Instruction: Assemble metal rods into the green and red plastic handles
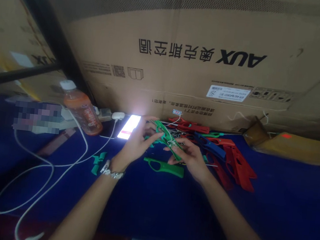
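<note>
My left hand (144, 134) pinches the upper left end of an open green lighter shell (170, 139), the long-necked kind. The fingers of my right hand (187, 157) close on its lower right end. A thin white wire shows inside the shell; finer parts are too small to make out. Just below, on the blue surface, lies another green shell half (168, 168) with a trigger opening. Behind and right of my hands are red shells (238, 163), a blue shell (210, 146) and a jumble of wires and small parts. Small teal pieces (97, 162) lie left of my left wrist.
A lit phone (128, 127) stands behind my left hand, with a white charger (118, 116) and looping cable beside it. An orange drink bottle (82, 107) leans at the left. A large cardboard box (170, 28) walls off the back; a yellowish packet (298, 148) lies at right.
</note>
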Tool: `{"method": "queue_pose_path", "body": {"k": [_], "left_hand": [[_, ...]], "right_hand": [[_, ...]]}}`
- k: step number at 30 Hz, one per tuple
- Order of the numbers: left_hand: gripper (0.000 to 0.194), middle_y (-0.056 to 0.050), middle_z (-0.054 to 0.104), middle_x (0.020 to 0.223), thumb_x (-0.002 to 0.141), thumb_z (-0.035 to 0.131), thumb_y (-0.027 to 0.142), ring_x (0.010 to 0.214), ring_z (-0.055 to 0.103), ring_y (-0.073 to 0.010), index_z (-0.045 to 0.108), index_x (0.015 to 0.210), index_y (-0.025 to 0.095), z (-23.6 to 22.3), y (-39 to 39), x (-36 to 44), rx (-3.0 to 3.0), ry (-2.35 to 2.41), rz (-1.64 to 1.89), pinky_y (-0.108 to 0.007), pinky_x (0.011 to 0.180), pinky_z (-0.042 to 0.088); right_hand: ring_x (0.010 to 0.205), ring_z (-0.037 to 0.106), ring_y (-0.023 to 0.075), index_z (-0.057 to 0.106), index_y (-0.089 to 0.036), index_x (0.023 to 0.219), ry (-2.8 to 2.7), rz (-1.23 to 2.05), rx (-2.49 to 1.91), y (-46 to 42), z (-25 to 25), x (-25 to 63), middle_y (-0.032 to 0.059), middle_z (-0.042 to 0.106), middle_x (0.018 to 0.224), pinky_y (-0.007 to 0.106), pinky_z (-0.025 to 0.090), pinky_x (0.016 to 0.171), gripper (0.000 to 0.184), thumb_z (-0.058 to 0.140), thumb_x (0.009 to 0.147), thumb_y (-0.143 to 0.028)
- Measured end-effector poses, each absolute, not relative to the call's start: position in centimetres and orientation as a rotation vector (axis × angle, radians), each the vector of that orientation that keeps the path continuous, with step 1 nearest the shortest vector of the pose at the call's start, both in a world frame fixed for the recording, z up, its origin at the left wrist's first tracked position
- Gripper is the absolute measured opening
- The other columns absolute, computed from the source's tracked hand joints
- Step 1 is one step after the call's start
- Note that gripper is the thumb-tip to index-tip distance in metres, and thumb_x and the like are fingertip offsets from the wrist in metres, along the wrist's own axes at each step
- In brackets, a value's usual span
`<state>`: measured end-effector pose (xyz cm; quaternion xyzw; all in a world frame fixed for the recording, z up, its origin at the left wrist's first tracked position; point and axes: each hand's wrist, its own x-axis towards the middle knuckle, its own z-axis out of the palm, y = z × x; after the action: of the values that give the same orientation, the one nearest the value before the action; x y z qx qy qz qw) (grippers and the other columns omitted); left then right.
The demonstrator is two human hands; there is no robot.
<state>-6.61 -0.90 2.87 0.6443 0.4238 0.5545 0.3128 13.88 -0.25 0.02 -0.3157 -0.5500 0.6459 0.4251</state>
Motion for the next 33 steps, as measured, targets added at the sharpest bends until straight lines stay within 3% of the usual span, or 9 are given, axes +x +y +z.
{"method": "queue_pose_path", "body": {"k": [4,10,16,18,21,23,28,33], "left_hand": [[0.015,-0.002,0.069,0.089,0.091,0.065,0.033,0.066,0.068,-0.0126,0.064,0.099,0.021,3.0,-0.8,-7.3,1.838,1.117,1.314,-0.026,0.064,0.055],[0.018,-0.006,0.077,0.097,0.082,0.074,0.028,0.085,0.072,-0.0182,0.076,0.098,0.022,3.9,-0.9,-8.8,1.959,1.162,1.151,-0.033,0.08,0.059],[0.013,-0.006,0.079,0.092,0.08,0.076,0.029,0.083,0.073,-0.0208,0.079,0.092,0.023,4.5,-1.0,-9.9,1.922,1.158,1.114,-0.038,0.085,0.059],[0.009,-0.007,0.078,0.099,0.08,0.078,0.03,0.096,0.072,-0.0236,0.079,0.086,0.024,4.6,-1.0,-9.9,1.994,1.181,1.215,-0.042,0.094,0.055],[0.011,-0.009,0.068,0.125,0.078,0.08,0.034,0.121,0.061,-0.0278,0.076,0.074,0.024,5.0,-1.0,-9.6,2.05,1.189,1.422,-0.048,0.107,0.045],[0.017,-0.009,0.063,0.131,0.081,0.077,0.034,0.12,0.06,-0.0266,0.071,0.071,0.021,5.2,-1.1,-9.4,2.036,1.173,1.479,-0.047,0.107,0.044],[0.028,-0.011,0.066,0.12,0.091,0.065,0.03,0.099,0.065,-0.0187,0.056,0.067,0.018,5.1,-1.6,-9.0,1.969,1.057,1.4,-0.036,0.09,0.052],[0.03,-0.003,0.068,0.068,0.09,0.067,0.036,0.066,0.068,-0.0146,0.053,0.069,0.019,4.5,-1.5,-7.9,1.711,1.072,1.335,-0.026,0.063,0.053]], "right_hand": [[0.056,0.072,0.0126,0.062,-0.022,0.101,-1.382,1.614,-0.786,-0.2,0.0,13.9,0.0039,0.079,0.093,0.03,0.065,0.06,0.035,0.079,0.079,-0.042],[0.055,0.071,0.0123,0.061,-0.022,0.099,-1.411,1.617,-0.791,-0.2,-0.4,13.8,0.0033,0.079,0.091,0.029,0.065,0.058,0.034,0.079,0.079,-0.042],[0.055,0.072,0.0128,0.06,-0.022,0.1,-1.444,1.663,-0.756,-0.2,-0.4,13.6,0.0036,0.079,0.091,0.029,0.065,0.059,0.034,0.079,0.079,-0.042],[0.056,0.072,0.0125,0.06,-0.022,0.101,-1.446,1.66,-0.76,-0.1,-0.4,13.7,0.0039,0.079,0.093,0.028,0.065,0.058,0.035,0.078,0.079,-0.042],[0.057,0.073,0.0126,0.059,-0.022,0.101,-1.423,1.636,-0.792,0.0,-0.4,13.9,0.0035,0.079,0.093,0.028,0.065,0.058,0.035,0.079,0.079,-0.042],[0.056,0.072,0.0127,0.058,-0.022,0.1,-1.397,1.631,-0.809,0.2,-0.5,14.0,0.0032,0.079,0.091,0.028,0.065,0.058,0.037,0.079,0.078,-0.043],[0.057,0.072,0.0129,0.058,-0.022,0.101,-1.385,1.639,-0.828,0.3,-0.7,14.1,0.0049,0.079,0.094,0.027,0.063,0.057,0.038,0.08,0.078,-0.044],[0.055,0.072,0.0133,0.059,-0.021,0.102,-1.374,1.627,-0.846,0.4,-0.6,14.2,0.0045,0.079,0.093,0.029,0.063,0.058,0.041,0.08,0.076,-0.045]]}}
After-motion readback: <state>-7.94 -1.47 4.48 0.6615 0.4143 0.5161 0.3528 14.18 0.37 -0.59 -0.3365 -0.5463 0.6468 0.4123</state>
